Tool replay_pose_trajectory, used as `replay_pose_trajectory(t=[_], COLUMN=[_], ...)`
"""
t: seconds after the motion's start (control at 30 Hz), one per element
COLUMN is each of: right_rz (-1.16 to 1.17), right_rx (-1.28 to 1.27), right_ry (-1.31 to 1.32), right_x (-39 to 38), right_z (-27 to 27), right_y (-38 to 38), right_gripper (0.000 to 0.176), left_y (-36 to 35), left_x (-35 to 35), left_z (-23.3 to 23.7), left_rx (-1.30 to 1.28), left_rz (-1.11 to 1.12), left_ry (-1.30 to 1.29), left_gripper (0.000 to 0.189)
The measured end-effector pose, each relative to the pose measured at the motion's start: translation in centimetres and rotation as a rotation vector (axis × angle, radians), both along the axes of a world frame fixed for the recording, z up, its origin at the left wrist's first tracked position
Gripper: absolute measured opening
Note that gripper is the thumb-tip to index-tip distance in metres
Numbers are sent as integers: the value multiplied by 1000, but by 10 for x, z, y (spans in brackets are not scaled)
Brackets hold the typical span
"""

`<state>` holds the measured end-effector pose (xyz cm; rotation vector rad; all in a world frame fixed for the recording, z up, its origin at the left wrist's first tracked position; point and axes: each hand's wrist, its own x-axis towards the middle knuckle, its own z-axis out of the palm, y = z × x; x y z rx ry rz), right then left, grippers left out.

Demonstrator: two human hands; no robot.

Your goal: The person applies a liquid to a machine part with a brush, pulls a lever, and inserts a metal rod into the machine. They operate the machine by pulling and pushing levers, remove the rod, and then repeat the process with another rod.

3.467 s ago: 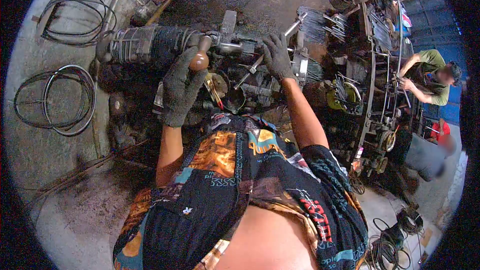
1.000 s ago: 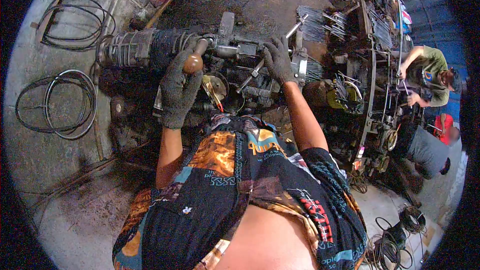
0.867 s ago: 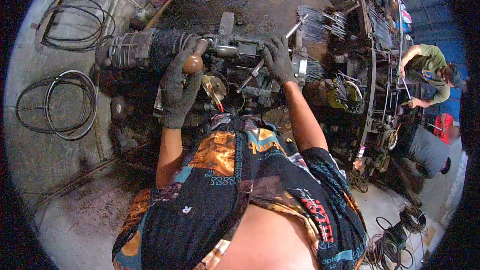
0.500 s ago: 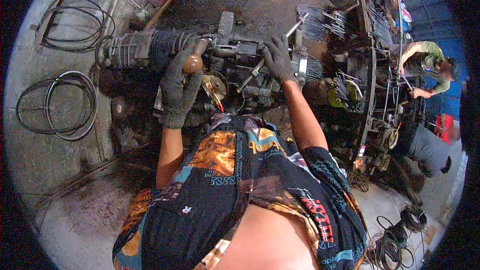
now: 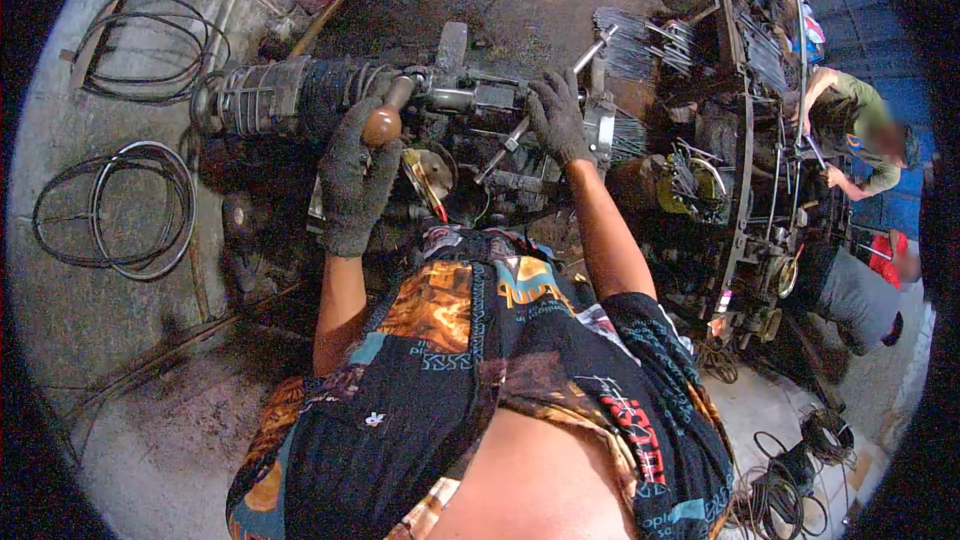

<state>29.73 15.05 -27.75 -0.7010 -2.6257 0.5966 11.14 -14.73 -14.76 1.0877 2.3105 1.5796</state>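
Observation:
My gloved left hand (image 5: 352, 175) is wrapped around a lever with a round brown knob (image 5: 382, 124) on a dark, greasy machine (image 5: 300, 95). My gloved right hand (image 5: 556, 118) rests on a metal part of the same machine, beside a slanted steel rod (image 5: 505, 138) and a disc-shaped piece (image 5: 603, 130); whether its fingers close on anything I cannot tell. A small round dish-like part (image 5: 432, 170) lies just below the knob. The machine's ribbed motor housing (image 5: 250, 100) extends to the left.
Coils of wire (image 5: 115, 205) lie on the concrete floor at left, more coils (image 5: 150, 35) above them. Bundles of metal rods (image 5: 632, 45) sit behind the machine. A metal frame rack (image 5: 755, 160) stands at right, where a person in a green shirt (image 5: 855, 130) works.
Both my hands keep their places on the knob and the machine part. The person at right has shifted their arms and stance along the rack.

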Motion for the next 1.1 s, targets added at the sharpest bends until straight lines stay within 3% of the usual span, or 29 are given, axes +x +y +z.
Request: replay_pose_trajectory(t=[0.23,1.1], right_rz=[-14,-26], right_rx=[14,12], right_ry=[15,-59], right_x=[0,4], right_z=[-2,11], right_y=[1,8], right_gripper=[37,37], left_y=[1,0], left_x=[2,1], left_z=[14,0], left_rx=[-41,22], left_rz=[-1,19], left_ry=[-164,-40], left_gripper=[49,49])
